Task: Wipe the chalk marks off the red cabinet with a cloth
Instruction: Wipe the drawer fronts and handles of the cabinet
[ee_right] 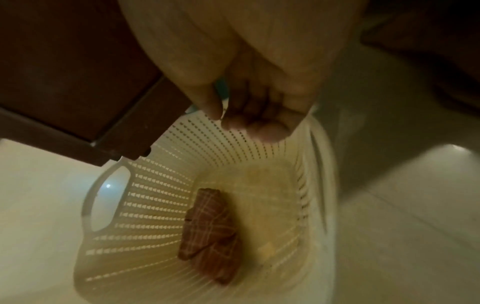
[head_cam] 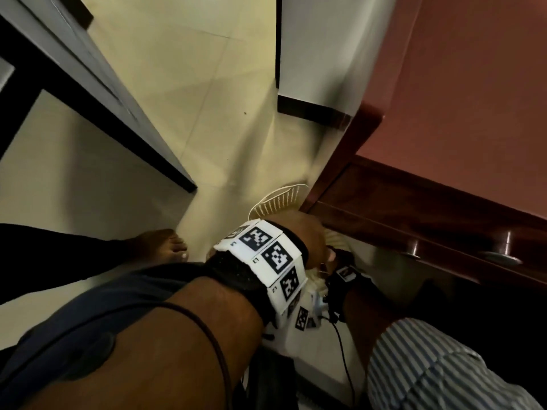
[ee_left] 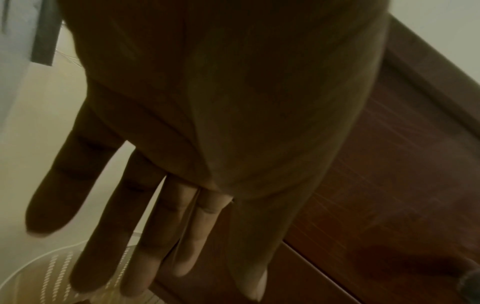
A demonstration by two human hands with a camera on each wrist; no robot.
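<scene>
The red cabinet [head_cam: 461, 93] stands at the right, its dark drawer front [head_cam: 414, 211] facing me. Its side [ee_left: 376, 185] shows faint pale streaks. A white perforated basket [head_cam: 275, 199] sits on the floor by its corner. In the right wrist view a folded red checked cloth [ee_right: 210, 232] lies on the bottom of the basket [ee_right: 155, 185]. My right hand [ee_right: 246, 115] hangs above it, fingers loosely curled and empty. My left hand [ee_left: 155, 246] is spread flat with straight fingers over the basket rim [ee_left: 52, 267], beside the cabinet. In the head view the left hand [head_cam: 307, 232] hides the right one.
A dark desk [head_cam: 88, 99] runs along the left over pale floor tiles [head_cam: 207, 99]. A bare foot [head_cam: 165, 244] stands near the basket. A wall corner with dark skirting [head_cam: 310, 110] sits behind the cabinet. Two metal knobs [head_cam: 500, 250] stick out of the drawer.
</scene>
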